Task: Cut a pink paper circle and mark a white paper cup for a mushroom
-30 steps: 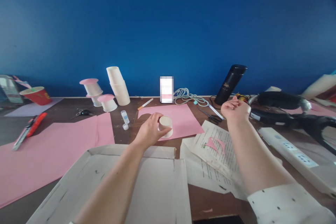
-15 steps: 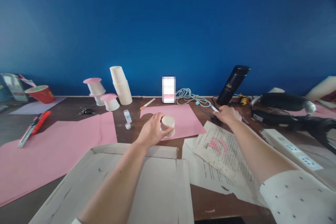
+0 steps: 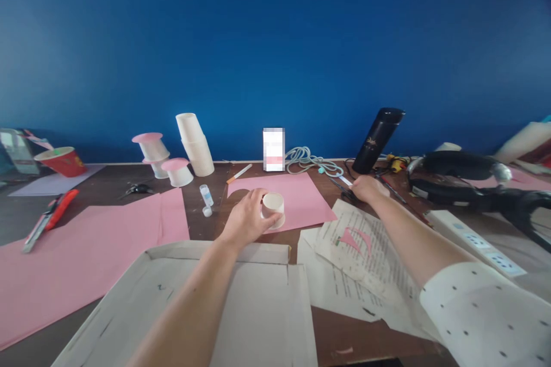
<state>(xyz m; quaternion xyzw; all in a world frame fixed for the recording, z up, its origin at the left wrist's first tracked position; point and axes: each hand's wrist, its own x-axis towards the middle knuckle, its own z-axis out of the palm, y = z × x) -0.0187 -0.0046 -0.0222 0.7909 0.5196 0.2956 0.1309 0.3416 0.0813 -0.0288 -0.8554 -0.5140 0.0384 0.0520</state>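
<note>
L hand point(image 3: 246, 217) curled round wht cup point(image 3: 274, 203), axis vert.; R hand point(image 3: 371, 188) by scissors point(image 3: 348, 194), grip can't tell.

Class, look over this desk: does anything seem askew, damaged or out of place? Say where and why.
Yes. The printed sheets at lower right lie crooked and creased, with curved pink scraps on top, like stray offcuts. The pink sheet beneath the white cup has a rounded notch on its left side.
</note>
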